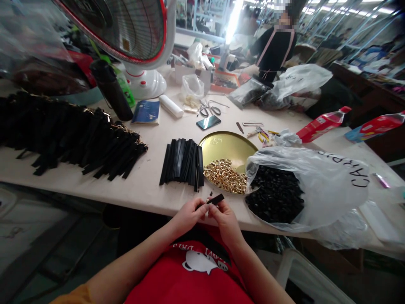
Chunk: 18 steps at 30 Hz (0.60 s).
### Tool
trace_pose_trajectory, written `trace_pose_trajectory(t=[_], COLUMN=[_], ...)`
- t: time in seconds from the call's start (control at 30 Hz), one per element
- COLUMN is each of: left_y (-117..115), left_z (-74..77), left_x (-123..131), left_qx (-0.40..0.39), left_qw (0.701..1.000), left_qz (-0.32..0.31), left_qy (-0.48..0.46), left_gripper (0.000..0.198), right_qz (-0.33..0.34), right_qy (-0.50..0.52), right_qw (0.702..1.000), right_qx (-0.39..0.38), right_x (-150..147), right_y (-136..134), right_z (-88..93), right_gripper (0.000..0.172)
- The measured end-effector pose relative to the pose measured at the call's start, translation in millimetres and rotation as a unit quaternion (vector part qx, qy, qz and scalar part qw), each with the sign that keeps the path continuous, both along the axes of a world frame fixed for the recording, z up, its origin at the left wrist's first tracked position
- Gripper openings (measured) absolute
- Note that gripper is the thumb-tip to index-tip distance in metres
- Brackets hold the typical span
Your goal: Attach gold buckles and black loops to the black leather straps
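Note:
Close to the table's front edge, my left hand [190,214] and my right hand [225,216] meet, both with fingers closed on one short black strap [217,199]. A small gold glint shows at the strap by my left fingertips; its shape is too small to make out. Just beyond my hands lies a row of black straps [182,162]. To its right, a round gold tray [234,145] bears a heap of gold metal buckles [226,175]. Right of the tray, small black pieces [276,194] spill inside an open clear plastic bag [329,181].
A long pile of black straps with gold fittings [72,139] covers the left. Behind stand a fan [145,82], a dark bottle [110,88], a blue booklet [146,112], a phone [209,122] and scissors [210,109]. Red-labelled bottles [324,124] lie right. A person [275,50] stands beyond the table.

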<state>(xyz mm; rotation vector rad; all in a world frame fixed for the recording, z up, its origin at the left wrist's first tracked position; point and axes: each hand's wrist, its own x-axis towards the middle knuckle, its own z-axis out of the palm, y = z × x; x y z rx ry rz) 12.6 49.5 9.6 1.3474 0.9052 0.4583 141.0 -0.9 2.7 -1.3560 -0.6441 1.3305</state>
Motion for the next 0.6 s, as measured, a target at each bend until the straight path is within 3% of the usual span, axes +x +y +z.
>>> trace_pose_trajectory(t=[0.13, 0.37, 0.5, 0.6], left_y=[-0.1, -4.4, -8.9, -13.2], left_z=[1.7, 3.5, 2.8, 6.0], left_x=[-1.8, -1.1, -1.4, -1.9], left_qx=[-0.059, -0.105, -0.079, -0.056], left_qw=[0.998, 0.994, 0.996, 0.998], left_qz=[0.012, 0.006, 0.012, 0.005], left_qy=[0.009, -0.001, 0.030, 0.035], left_gripper=[0.030, 0.025, 0.024, 0.026], right_qz=[-0.007, 0.033, 0.051, 0.030], right_qy=[-0.051, 0.072, -0.071, -0.264], right_qw=[0.999, 0.996, 0.996, 0.963], right_qx=[0.005, -0.047, -0.013, 0.054], right_x=[4.9, 8.3, 6.6, 6.0], right_y=[-0.2, -1.9, -6.2, -8.6], right_z=[-2.7, -13.3, -7.9, -2.1], right_gripper=[0.024, 0.029, 0.022, 0.015])
